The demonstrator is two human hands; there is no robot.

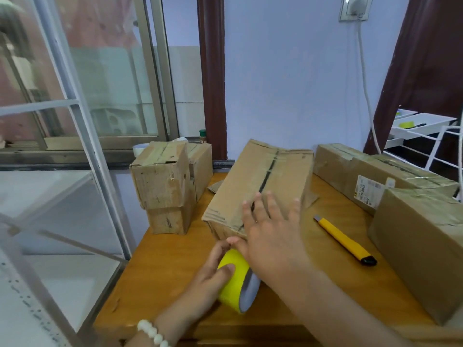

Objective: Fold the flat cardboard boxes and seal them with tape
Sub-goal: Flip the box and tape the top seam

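Observation:
A folded cardboard box (260, 181) lies in the middle of the wooden table (160, 276), its top seam running away from me. My right hand (270, 231) presses flat on the box's near end, fingers straight and spread. My left hand (213, 274) grips a yellow tape roll (235, 284) just in front of the box's near edge. The left fingertips and the right thumb meet at that edge. Whether a strip of tape runs onto the box is hidden by my hands.
A yellow utility knife (345, 240) lies right of the box. Taped boxes (416, 236) stand along the right side, and stacked worn boxes (165, 186) sit at the back left. A window frame (82, 126) stands to the left, and a white rack (426, 131) at the far right.

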